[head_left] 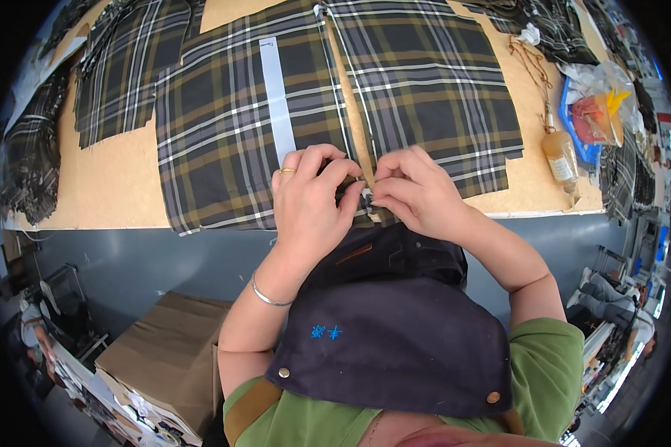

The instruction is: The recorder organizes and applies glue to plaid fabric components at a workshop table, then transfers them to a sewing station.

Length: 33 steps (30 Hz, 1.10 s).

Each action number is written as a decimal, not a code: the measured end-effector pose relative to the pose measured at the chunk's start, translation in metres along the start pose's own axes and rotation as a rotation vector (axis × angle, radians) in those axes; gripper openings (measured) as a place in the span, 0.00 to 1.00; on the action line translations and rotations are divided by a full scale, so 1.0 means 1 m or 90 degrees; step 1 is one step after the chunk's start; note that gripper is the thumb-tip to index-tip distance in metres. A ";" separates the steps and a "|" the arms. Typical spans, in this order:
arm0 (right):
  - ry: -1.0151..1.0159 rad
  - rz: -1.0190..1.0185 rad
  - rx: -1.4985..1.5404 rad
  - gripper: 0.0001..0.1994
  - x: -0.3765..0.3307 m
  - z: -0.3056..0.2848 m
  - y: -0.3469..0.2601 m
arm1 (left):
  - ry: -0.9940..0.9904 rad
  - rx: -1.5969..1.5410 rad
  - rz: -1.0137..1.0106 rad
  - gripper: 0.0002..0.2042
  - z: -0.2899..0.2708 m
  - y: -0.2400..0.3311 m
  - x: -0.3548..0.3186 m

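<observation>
Two dark plaid fabric panels lie side by side on the table, a left panel and a right panel, with a narrow gap of bare board between them. At the near end of that gap, my left hand is closed in a pinch on the fabric edge. Opposite it, my right hand is also pinched, its fingertips at the edge of the right panel. A small pale bit shows between the two hands, too small to name. Beyond my left hand, a pale blue strip lies across the left panel.
More plaid pieces lie at the far left, beside a dark bundled stack. On the right are a bottle, a brown cord and a blue tray with plastic bags. A brown-covered box stands below left.
</observation>
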State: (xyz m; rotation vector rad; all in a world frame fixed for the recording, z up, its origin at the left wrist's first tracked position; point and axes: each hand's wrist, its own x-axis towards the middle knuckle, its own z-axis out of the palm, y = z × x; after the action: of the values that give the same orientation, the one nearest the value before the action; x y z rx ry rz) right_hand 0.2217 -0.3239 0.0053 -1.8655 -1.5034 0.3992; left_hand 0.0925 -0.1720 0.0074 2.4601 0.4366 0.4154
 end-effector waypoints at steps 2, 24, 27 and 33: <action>0.054 0.001 0.004 0.09 -0.009 0.004 0.004 | -0.031 -0.007 -0.021 0.08 -0.001 0.001 0.002; 0.072 0.051 0.036 0.07 0.000 0.003 0.008 | -0.058 0.016 0.025 0.16 -0.010 0.008 -0.011; 0.063 0.030 0.029 0.07 0.001 0.000 0.010 | -0.046 0.011 0.069 0.14 -0.008 0.002 -0.013; 0.056 0.007 0.024 0.07 0.004 -0.001 0.012 | -0.043 0.085 0.243 0.14 -0.005 -0.003 -0.031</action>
State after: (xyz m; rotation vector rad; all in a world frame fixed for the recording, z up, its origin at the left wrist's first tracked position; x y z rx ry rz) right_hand 0.2320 -0.3217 -0.0016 -1.8389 -1.4192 0.3438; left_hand 0.0617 -0.1798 0.0034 2.6823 -0.0401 0.4684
